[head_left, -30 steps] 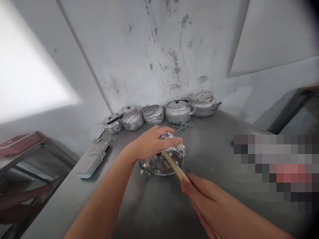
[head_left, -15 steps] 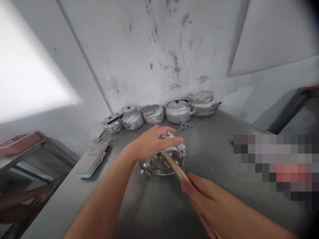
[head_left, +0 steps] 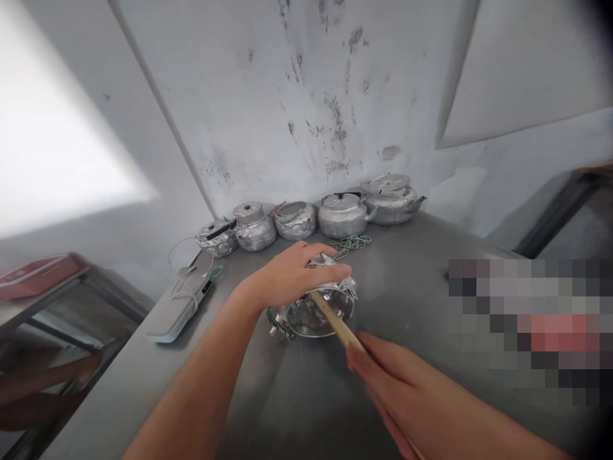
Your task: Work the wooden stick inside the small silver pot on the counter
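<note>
My left hand [head_left: 292, 276] grips a small silver metal pot [head_left: 320, 309] that lies tilted on its side on the grey metal table [head_left: 407, 281], its mouth facing me. My right hand [head_left: 397, 390] holds a wooden stick [head_left: 335, 322] whose far end reaches into the pot's mouth. A dark green cord [head_left: 280, 324] hangs at the pot's left side.
Several silver kettles [head_left: 342, 214] stand in a row at the table's far edge against the stained white wall. A loose cord [head_left: 352, 243] lies in front of them. A grey case with white cable [head_left: 184, 294] lies at the left edge. A blurred patch covers the right side.
My right hand and the stick have shifted very slightly; the left hand and the pot stay put.
</note>
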A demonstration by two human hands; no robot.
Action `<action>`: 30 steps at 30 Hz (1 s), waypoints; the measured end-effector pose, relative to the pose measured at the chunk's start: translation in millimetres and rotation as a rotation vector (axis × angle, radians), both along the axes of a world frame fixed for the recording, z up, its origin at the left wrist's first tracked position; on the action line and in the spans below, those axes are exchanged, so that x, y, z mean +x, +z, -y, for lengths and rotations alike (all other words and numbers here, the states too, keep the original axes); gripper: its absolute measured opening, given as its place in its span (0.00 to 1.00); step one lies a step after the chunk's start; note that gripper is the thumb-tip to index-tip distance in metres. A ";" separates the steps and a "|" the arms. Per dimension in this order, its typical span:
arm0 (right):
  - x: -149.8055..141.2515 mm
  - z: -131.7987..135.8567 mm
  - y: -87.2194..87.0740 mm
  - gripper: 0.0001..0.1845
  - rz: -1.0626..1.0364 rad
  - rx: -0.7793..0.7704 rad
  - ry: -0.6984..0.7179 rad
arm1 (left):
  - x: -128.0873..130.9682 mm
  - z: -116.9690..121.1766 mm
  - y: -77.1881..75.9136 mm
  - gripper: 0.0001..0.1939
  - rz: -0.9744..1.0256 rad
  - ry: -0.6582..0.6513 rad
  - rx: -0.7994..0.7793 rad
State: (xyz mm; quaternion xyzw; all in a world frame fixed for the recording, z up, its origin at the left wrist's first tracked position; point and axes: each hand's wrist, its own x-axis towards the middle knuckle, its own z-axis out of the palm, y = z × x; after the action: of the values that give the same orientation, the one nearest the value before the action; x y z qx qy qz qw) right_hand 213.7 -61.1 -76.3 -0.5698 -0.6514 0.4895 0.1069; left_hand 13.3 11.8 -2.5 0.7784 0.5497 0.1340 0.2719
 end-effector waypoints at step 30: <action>-2.1 6.0 -5.4 0.30 -0.001 0.012 -0.040 | 0.9 1.3 1.2 0.34 0.005 0.003 -0.003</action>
State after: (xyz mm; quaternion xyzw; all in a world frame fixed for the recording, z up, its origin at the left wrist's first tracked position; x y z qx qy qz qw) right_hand 211.6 -67.1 -81.6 -0.5817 -0.6428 0.4836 0.1205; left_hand 14.3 10.4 -1.3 0.7768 0.5505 0.1356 0.2740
